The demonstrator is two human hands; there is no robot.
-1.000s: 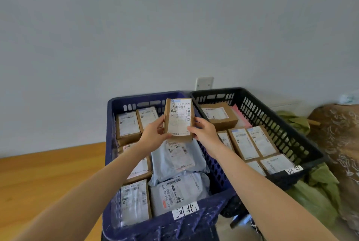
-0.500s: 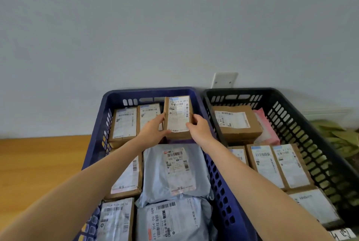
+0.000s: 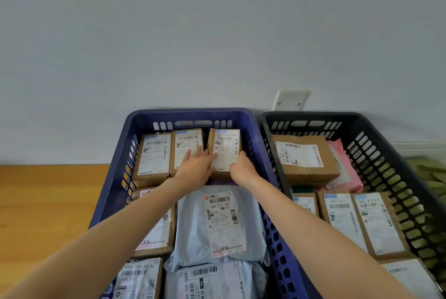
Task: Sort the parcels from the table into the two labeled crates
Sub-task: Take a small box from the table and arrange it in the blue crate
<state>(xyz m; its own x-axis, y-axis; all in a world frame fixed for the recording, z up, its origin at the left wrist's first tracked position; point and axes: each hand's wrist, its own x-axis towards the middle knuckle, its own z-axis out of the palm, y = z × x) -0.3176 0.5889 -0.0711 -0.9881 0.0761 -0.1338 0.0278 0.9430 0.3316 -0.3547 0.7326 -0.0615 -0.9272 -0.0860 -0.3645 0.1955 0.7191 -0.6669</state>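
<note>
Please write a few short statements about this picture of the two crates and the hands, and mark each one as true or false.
1. The left hand and the right hand both touch one cardboard box in the far row of the blue crate. True.
2. The black crate stands to the left of the blue crate. False: it stands to its right.
3. A pink mailer lies in the black crate. True.
4. The blue crate holds only cardboard boxes. False: pale plastic mailers lie in it too.
</note>
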